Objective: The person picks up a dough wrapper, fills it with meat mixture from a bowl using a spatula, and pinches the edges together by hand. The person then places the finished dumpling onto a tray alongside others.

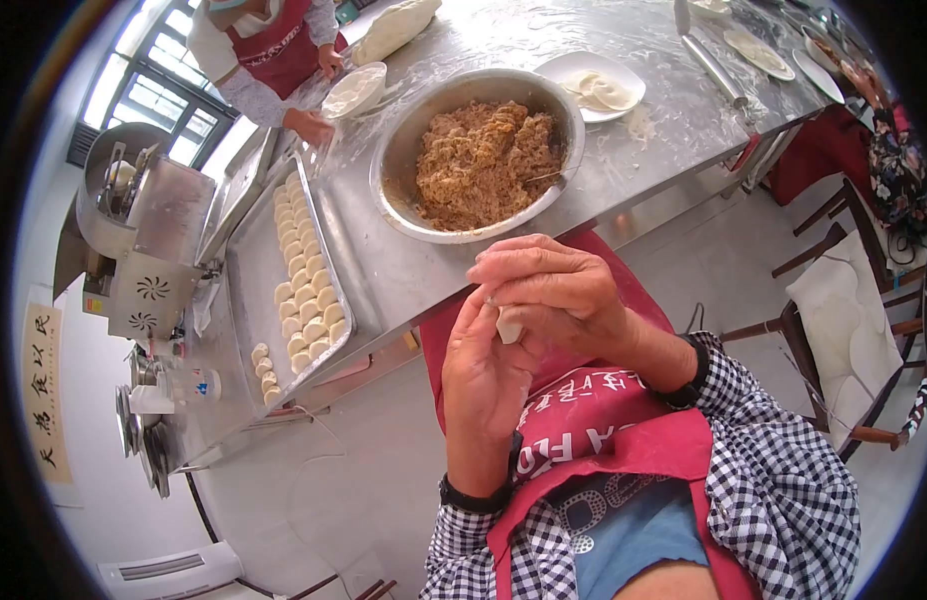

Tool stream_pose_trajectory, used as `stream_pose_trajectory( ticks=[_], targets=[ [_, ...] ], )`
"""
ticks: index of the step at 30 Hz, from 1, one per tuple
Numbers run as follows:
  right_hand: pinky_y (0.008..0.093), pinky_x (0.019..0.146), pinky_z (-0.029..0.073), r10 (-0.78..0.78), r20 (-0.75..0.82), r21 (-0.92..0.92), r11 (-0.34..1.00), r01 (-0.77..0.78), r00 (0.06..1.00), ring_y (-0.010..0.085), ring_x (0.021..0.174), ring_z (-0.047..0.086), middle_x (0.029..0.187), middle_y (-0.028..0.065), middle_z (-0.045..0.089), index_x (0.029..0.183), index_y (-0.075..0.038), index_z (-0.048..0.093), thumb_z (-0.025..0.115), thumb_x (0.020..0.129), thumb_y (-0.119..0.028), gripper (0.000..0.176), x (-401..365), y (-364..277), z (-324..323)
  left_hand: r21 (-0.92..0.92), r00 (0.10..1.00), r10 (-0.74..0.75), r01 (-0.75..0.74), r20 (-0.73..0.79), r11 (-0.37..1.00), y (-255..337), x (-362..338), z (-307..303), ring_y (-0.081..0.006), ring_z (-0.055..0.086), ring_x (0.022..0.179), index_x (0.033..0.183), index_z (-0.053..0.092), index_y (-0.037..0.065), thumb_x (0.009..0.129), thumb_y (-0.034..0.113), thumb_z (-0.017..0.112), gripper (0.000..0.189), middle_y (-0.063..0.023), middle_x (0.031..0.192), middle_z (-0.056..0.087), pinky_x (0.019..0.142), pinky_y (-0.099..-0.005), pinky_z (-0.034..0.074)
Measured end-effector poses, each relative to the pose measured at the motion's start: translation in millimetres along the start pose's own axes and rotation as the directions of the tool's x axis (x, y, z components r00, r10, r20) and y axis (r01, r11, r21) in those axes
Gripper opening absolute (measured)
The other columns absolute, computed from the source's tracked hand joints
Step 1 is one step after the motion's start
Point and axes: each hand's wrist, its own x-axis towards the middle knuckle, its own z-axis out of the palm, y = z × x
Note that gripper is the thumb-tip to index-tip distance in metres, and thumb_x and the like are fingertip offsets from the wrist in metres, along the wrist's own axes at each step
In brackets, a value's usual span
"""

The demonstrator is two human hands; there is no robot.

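Both my hands meet in front of the red apron (608, 440), near the table's front edge. A small pale piece of dough (509, 325) shows between them, mostly covered by fingers. My left hand (483, 375) has its fingers pressed around the dough from the left. From the right, my right hand (563, 295) pinches the dough's top. Just beyond the hands sits a large metal bowl (388, 205) of brown filling (483, 160), with a utensil handle at its right side. Rows of small white dumplings (303, 290) lie on a metal tray (245, 300) to the left.
Across the table (378, 270), a co-worker in a red apron (273, 50) reaches toward a flour bowl (355, 90). A white plate of wrappers (628, 85) sits beyond the filling. Chairs (843, 320) and another person's patterned sleeve (898, 170) are at the right.
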Motion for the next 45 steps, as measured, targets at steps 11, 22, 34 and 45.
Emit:
stream_pose_trajectory(
  ticks=[11,22,34,45],
  targets=[
    [0.0328,0.080,0.049,-0.077,0.061,-0.054,0.995,0.080,0.995,0.0242,0.093,0.061,0.102,0.0111,0.063,0.080,-0.002,0.064,0.066,0.069,-0.007,0.012,0,4,0,-0.120,1.000,0.025,-0.025,-0.003,0.992,-1,0,3,-0.0195,0.052,0.107,0.124,0.040,0.002,0.096,0.018,0.039,0.033,-0.0097,0.118,0.050,0.091,-0.0338,0.045],
    [0.0327,0.080,0.048,-0.090,0.027,-0.100,0.991,0.092,0.996,0.0246,0.095,0.060,0.100,0.0090,0.063,0.079,-0.002,0.064,0.065,0.070,-0.005,0.010,2,2,3,-0.343,0.988,0.012,0.041,0.152,0.938,-3,0,-10,-0.0223,0.049,0.113,0.128,0.036,0.003,0.097,0.021,0.034,0.035,-0.0119,0.125,0.046,0.094,-0.0374,0.043],
    [0.0347,0.081,0.048,-0.116,0.013,-0.066,0.991,0.116,0.993,0.0283,0.097,0.059,0.106,0.0164,0.060,0.083,0.003,0.064,0.069,0.066,-0.009,0.021,9,-4,1,-0.253,0.998,-0.028,0.042,0.059,0.967,2,-1,-6,-0.0170,0.051,0.107,0.127,0.038,0.002,0.096,0.019,0.038,0.035,-0.0091,0.120,0.049,0.087,-0.0308,0.046],
    [0.0364,0.084,0.046,0.009,0.036,0.001,1.000,-0.009,0.999,0.0262,0.099,0.058,0.105,0.0096,0.061,0.079,-0.003,0.064,0.065,0.072,-0.012,0.012,5,-8,3,-0.270,0.996,-0.068,0.082,0.063,0.959,3,-2,-2,-0.0166,0.051,0.107,0.124,0.041,0.002,0.095,0.018,0.041,0.033,-0.0093,0.120,0.048,0.090,-0.0303,0.045]
  ],
)
